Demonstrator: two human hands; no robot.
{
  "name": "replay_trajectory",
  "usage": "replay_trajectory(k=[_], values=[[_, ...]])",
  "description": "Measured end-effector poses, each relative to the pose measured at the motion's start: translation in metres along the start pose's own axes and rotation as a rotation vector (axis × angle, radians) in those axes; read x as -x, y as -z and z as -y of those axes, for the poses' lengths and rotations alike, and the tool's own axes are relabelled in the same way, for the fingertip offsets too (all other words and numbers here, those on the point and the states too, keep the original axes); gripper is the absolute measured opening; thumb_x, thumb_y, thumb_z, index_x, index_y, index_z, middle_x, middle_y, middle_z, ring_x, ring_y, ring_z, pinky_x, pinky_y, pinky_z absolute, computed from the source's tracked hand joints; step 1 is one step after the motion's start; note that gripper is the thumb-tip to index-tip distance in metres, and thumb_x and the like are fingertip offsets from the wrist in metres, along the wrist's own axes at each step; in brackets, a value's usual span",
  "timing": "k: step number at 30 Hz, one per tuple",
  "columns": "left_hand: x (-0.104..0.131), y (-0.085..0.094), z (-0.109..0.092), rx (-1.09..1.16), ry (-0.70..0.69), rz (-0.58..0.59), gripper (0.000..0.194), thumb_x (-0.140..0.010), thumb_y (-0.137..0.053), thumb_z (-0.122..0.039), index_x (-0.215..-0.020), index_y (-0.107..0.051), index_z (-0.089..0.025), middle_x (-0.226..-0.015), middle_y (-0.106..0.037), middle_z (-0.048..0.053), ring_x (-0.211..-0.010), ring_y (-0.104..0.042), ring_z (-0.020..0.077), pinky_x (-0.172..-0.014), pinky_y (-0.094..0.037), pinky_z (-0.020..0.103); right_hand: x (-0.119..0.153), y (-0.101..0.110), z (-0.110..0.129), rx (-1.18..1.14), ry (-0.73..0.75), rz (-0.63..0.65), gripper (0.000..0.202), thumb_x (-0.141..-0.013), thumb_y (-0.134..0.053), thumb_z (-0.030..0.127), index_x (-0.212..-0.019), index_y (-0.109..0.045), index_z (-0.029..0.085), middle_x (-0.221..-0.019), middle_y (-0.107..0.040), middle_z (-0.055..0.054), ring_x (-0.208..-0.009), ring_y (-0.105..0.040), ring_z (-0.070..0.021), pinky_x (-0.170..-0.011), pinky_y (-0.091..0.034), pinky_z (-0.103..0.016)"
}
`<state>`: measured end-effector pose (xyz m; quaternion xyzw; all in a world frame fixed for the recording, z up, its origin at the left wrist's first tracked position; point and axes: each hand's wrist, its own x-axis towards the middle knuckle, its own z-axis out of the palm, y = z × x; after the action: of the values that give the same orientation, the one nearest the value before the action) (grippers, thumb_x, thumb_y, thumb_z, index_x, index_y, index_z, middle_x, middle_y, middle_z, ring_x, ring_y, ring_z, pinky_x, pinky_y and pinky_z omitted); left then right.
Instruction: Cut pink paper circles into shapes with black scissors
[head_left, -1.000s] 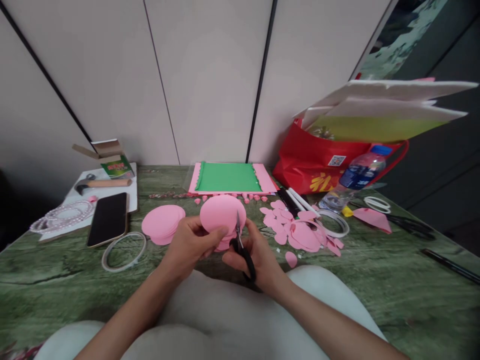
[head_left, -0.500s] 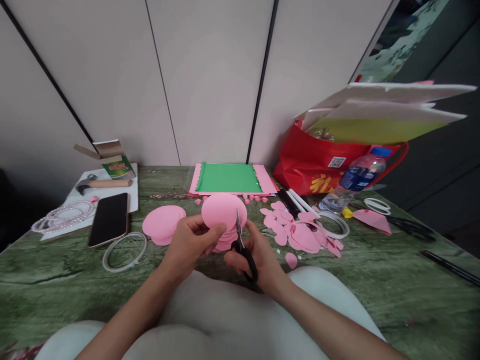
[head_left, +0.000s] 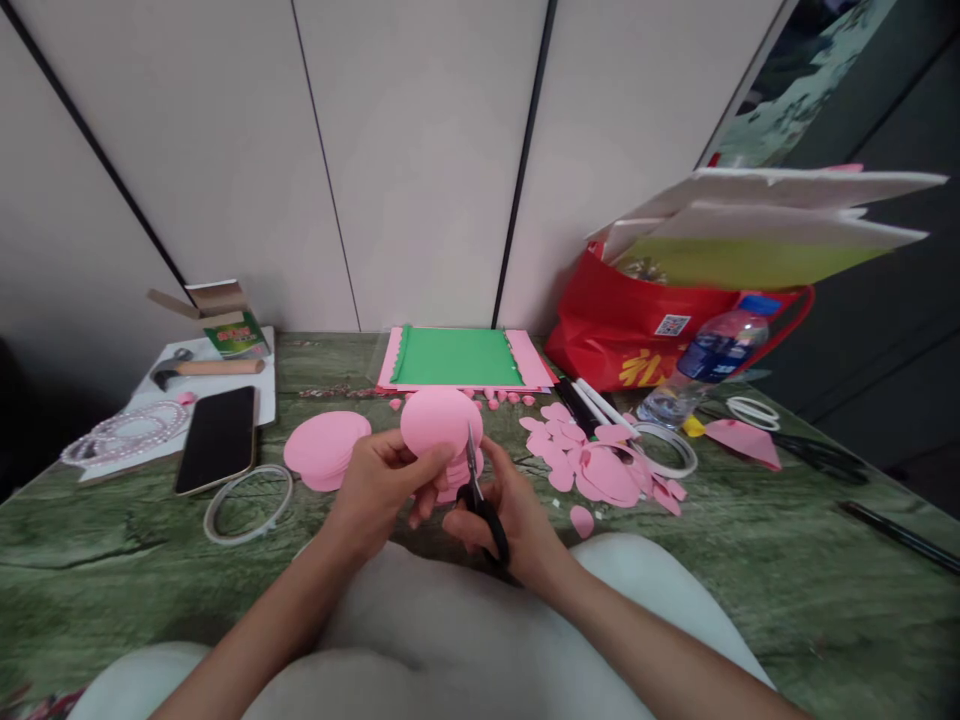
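Observation:
A round piece of pink paper (head_left: pixel 435 422) is pinched between the thumb and fingers of my left hand (head_left: pixel 382 485). My right hand (head_left: pixel 514 520) is closed around the black handles of a pair of scissors (head_left: pixel 487 515), whose blades point up at the disc's right edge. Beneath the held disc, more pink discs (head_left: pixel 452 488) lie on the table, partly hidden by it and my fingers. Left of my left hand is a stack of pink circles (head_left: pixel 326 450). Pink petal-shaped pieces and scraps (head_left: pixel 607 472) are heaped to the right.
A phone (head_left: pixel 217 440), a tape roll (head_left: pixel 247 505), a hammer (head_left: pixel 210 368) and bead strings (head_left: pixel 124 435) are at left. Green paper (head_left: pixel 457 356) lies at the back. A red bag (head_left: pixel 607 330), a bottle (head_left: pixel 709 365) and another tape roll (head_left: pixel 686 455) stand or lie at right.
The held disc and the scissors have shifted slightly left, and my right hand has come a little closer to my left. Some left fingers now show lower down beneath the disc.

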<state>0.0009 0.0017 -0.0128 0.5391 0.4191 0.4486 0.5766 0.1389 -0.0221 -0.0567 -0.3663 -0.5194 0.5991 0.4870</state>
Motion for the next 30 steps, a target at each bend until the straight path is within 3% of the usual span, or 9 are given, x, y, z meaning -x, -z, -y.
replay_trajectory(k=[7, 19, 26, 30], values=[[0.0016, -0.0007, 0.0019, -0.005, 0.035, 0.073, 0.020, -0.071, -0.065, -0.027, -0.057, -0.059, -0.013, -0.043, -0.054, -0.005, -0.031, -0.044, 0.0038, -0.026, -0.034, 0.012, -0.0007, 0.0016, -0.0025, -0.055, 0.028, -0.034, 0.092, -0.057, -0.077, 0.038, -0.127, -0.018, 0.021, -0.066, -0.053, 0.004, -0.058, -0.052, -0.0134, -0.056, -0.041, -0.026], [-0.0003, 0.0001, 0.0025, 0.002, -0.005, 0.069, 0.017, -0.071, -0.065, -0.024, -0.059, -0.060, -0.014, -0.046, -0.055, -0.005, -0.031, -0.044, 0.0030, -0.026, -0.034, 0.011, -0.0011, 0.0011, -0.0008, -0.057, 0.037, -0.006, 0.088, -0.057, -0.076, 0.040, -0.123, -0.021, 0.021, -0.064, -0.055, 0.005, -0.051, -0.050, -0.0114, -0.050, -0.037, -0.023], [-0.0019, 0.0012, 0.0043, -0.016, -0.017, 0.043, 0.018, -0.070, -0.066, -0.025, -0.059, -0.059, -0.013, -0.043, -0.053, -0.005, -0.030, -0.041, 0.0030, -0.026, -0.032, 0.012, -0.0005, 0.0033, 0.0009, 0.002, 0.050, -0.038, 0.087, -0.057, -0.078, 0.033, -0.123, -0.024, 0.019, -0.052, -0.049, 0.010, -0.039, -0.038, -0.0066, -0.040, -0.028, -0.018], [-0.0017, 0.0014, 0.0040, -0.022, -0.017, 0.044, 0.018, -0.070, -0.066, -0.026, -0.059, -0.059, -0.013, -0.043, -0.052, -0.006, -0.031, -0.041, 0.0030, -0.026, -0.032, 0.012, -0.0009, 0.0030, 0.0000, 0.002, 0.032, -0.033, 0.083, -0.059, -0.075, 0.031, -0.124, -0.025, 0.019, -0.047, -0.047, 0.011, -0.038, -0.039, -0.0067, -0.036, -0.025, -0.015]])
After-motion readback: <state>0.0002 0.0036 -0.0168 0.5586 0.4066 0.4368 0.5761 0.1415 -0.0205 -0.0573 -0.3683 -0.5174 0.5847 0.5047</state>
